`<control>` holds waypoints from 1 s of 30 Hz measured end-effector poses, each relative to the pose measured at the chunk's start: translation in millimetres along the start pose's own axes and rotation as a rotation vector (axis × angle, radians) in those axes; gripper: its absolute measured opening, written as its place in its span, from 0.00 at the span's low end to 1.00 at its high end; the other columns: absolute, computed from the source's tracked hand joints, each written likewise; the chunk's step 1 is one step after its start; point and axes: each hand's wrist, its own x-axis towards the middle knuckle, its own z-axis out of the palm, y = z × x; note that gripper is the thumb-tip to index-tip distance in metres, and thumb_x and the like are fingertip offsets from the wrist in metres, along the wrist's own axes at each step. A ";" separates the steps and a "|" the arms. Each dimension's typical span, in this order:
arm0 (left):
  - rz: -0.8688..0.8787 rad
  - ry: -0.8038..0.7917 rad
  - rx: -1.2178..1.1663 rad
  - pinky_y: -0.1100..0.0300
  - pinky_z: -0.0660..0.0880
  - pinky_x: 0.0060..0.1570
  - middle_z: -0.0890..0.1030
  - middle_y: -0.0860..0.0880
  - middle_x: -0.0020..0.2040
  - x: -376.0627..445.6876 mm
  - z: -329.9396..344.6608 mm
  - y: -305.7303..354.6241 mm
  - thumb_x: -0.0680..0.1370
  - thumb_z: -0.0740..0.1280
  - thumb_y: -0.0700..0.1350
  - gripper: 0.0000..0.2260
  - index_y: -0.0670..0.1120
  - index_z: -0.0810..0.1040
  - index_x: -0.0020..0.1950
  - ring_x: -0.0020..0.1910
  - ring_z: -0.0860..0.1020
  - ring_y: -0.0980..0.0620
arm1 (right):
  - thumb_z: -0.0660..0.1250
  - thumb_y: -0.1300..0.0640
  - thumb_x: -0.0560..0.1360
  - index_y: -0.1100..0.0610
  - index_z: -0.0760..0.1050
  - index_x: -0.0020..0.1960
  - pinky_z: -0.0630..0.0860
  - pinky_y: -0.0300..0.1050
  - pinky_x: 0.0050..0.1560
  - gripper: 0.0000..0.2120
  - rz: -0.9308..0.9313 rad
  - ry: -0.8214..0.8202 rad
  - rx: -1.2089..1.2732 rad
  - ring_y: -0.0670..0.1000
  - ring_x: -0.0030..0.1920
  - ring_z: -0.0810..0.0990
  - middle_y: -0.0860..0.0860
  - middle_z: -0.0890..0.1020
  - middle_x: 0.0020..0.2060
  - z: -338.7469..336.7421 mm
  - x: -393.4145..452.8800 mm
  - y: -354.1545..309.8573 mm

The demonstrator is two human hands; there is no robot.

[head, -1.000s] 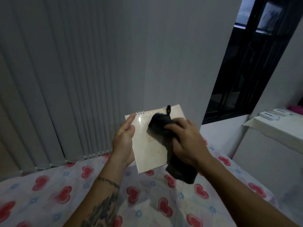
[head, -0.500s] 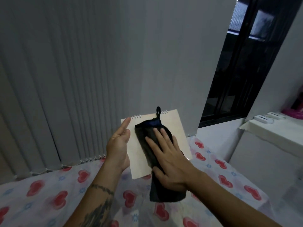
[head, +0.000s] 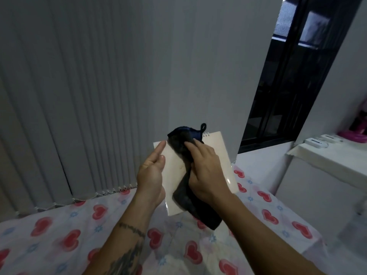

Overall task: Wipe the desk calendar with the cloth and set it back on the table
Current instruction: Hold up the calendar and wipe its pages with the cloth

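The desk calendar (head: 218, 155), a cream spiral-bound card, is held up in the air above the table, its face towards me. My left hand (head: 152, 175) grips its left edge, forefinger stretched along the top corner. A dark cloth (head: 182, 141) with a small hanging loop lies over the calendar's upper middle and trails down past its lower edge. My right hand (head: 206, 171) presses the cloth flat against the calendar, fingers pointing up and left.
Below lies the table under a white cover with red hearts (head: 79, 235). Grey vertical blinds (head: 79, 96) hang behind it. A dark window (head: 294, 76) is at the right, with a white shelf (head: 327, 159) holding small white devices and a pink object.
My right hand has slid the cloth up and to the left over the calendar's face; the cloth's top now reaches above the spiral edge. My left hand keeps its hold.
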 end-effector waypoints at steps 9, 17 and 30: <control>-0.082 0.058 -0.016 0.41 0.63 0.74 0.74 0.46 0.73 24.4 -32.9 23.0 0.83 0.58 0.39 0.20 0.61 0.85 0.55 0.72 0.71 0.46 | 0.58 0.57 0.68 0.53 0.76 0.62 0.73 0.54 0.53 0.23 -0.394 -0.241 -0.225 0.58 0.62 0.72 0.52 0.75 0.66 0.3 -46.3 21.0; -0.118 0.066 0.014 0.46 0.67 0.72 0.79 0.48 0.67 13.5 -18.9 11.5 0.83 0.59 0.38 0.17 0.55 0.83 0.59 0.69 0.74 0.47 | 0.57 0.56 0.73 0.53 0.78 0.62 0.73 0.56 0.51 0.20 -0.071 -0.106 -0.276 0.59 0.54 0.73 0.53 0.77 0.62 -7.3 -16.1 9.7; -0.032 -0.046 0.089 0.68 0.72 0.60 0.78 0.54 0.67 6.7 -11.2 8.2 0.83 0.59 0.35 0.18 0.53 0.83 0.61 0.64 0.75 0.57 | 0.56 0.54 0.77 0.52 0.74 0.67 0.70 0.52 0.57 0.21 0.088 -0.045 -0.183 0.54 0.56 0.70 0.50 0.74 0.67 -8.7 0.1 24.7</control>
